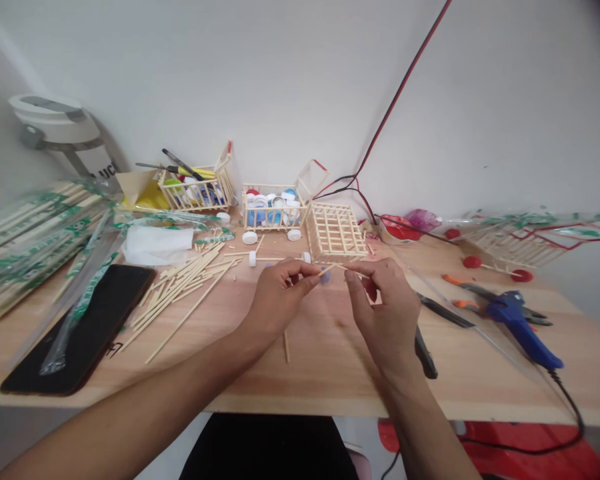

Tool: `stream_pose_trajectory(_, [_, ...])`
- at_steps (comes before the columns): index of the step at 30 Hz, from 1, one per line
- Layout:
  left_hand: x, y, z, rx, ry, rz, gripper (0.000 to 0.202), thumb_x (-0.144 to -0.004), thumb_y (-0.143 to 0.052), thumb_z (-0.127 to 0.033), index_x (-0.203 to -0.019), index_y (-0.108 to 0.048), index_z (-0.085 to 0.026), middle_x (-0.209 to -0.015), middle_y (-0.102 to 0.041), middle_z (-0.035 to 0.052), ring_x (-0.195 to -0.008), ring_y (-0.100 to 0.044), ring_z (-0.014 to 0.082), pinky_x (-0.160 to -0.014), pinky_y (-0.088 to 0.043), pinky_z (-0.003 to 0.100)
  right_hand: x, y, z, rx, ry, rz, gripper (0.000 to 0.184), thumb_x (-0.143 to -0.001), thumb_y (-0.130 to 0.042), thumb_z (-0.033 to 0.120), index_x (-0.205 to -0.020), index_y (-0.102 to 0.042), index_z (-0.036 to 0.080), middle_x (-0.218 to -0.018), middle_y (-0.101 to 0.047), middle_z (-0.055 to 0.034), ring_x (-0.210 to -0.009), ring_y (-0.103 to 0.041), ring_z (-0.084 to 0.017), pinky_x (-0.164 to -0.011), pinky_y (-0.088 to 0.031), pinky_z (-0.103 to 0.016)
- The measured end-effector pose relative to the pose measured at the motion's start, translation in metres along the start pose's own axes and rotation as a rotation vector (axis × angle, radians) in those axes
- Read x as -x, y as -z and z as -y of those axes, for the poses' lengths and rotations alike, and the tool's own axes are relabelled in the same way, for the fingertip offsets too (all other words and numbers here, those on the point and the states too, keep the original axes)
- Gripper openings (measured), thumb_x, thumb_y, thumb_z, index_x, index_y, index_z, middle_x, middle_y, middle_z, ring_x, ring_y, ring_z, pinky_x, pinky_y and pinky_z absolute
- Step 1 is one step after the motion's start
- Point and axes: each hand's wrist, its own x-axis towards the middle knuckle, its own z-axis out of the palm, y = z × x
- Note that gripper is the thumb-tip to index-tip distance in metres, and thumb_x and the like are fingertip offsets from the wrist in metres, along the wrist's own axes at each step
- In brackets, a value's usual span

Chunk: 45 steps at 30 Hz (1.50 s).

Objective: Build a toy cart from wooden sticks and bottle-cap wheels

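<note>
A: What do we have at center?
B: We see a thin wooden stick (336, 268) held between both hands, over the table (330, 387), center of frame. We can't tell if it's one piece or two crossed.

A: Hands?
B: Left hand (280, 297) is nearly closed, with its fingertips (307, 280) pinching the stick's left end. Right hand (383, 307) is also nearly closed, pinching the right end. Both have hold of it.

A: What's right by them?
B: A blue cap (325, 275) sits just behind the stick, partly hidden. A loose stick (286, 347) lies below the hands, and a black-handled tool (425, 353) lies just beside the right hand.

A: Further out?
B: Upper center, we've got a wooden cage (336, 232), then a wooden cart (275, 208) full of caps just left of it. A stick axle with white wheels (275, 259) lies in front. Upper left of center is a wooden basket (193, 192) holding caps and tools.

A: Edges?
B: Left, a stick pile (180, 293), a black tablet (77, 330), and wrapped stick packs (40, 247). Right, a blue glue gun (523, 327), orange-handled pliers (467, 287), and red caps (473, 262).
</note>
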Motion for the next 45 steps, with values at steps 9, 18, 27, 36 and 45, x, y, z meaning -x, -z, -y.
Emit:
stream_pose_trajectory(9, [0.0005,0.0005,-0.0024,0.003,-0.003,0.01,0.008,-0.076,-0.067,-0.022,-0.078,-0.075,-0.02,-0.074,-0.068,0.0006,-0.066,-0.052,0.0127,-0.064,-0.039,0.026,-0.0002,-0.0006,0.0007,-0.002,-0.006,0.0,0.007,-0.09,-0.057,0.022,-0.091,-0.064,0.021,-0.073,-0.053,0.0011,-0.061,-0.047,-0.011,-0.061,-0.04,-0.026])
stream_pose_trajectory(18, [0.0005,0.0009,-0.0016,-0.026,-0.028,0.001,0.008,-0.075,-0.067,-0.018,-0.077,-0.074,-0.019,-0.072,-0.066,-0.0005,-0.064,-0.049,0.0114,-0.064,-0.038,0.025,0.0006,0.0002,-0.0007,0.003,-0.007,0.018,0.009,-0.09,-0.057,0.023,-0.093,-0.064,0.02,-0.073,-0.051,0.0011,-0.062,-0.048,-0.012,-0.061,-0.04,-0.026])
stream_pose_trajectory(27, [0.0007,0.0013,-0.0017,-0.057,-0.046,-0.007,0.007,-0.076,-0.067,-0.022,-0.076,-0.074,-0.021,-0.072,-0.066,0.0,-0.065,-0.051,0.0123,-0.064,-0.039,0.026,0.0005,0.0009,-0.001,0.018,-0.002,0.025,0.009,-0.09,-0.056,0.023,-0.094,-0.065,0.02,-0.071,-0.05,0.0014,-0.063,-0.048,-0.012,-0.061,-0.04,-0.026])
stream_pose_trajectory(36, [-0.0001,0.0015,0.0008,-0.046,-0.054,-0.012,0.008,-0.076,-0.067,-0.023,-0.078,-0.075,-0.021,-0.071,-0.065,-0.0003,-0.064,-0.05,0.0118,-0.063,-0.039,0.026,0.0009,0.0003,-0.0008,0.02,-0.005,0.017,0.01,-0.091,-0.056,0.024,-0.094,-0.065,0.021,-0.071,-0.049,0.0016,-0.063,-0.048,-0.012,-0.061,-0.04,-0.026])
stream_pose_trajectory(45, [0.0,0.0016,0.0003,-0.057,-0.059,-0.009,0.008,-0.076,-0.067,-0.022,-0.076,-0.074,-0.02,-0.072,-0.066,-0.0001,-0.064,-0.05,0.012,-0.064,-0.039,0.026,0.0013,0.0003,-0.0011,0.021,-0.014,0.015,0.01,-0.09,-0.056,0.024,-0.094,-0.064,0.02,-0.072,-0.05,0.0012,-0.063,-0.048,-0.012,-0.06,-0.04,-0.026])
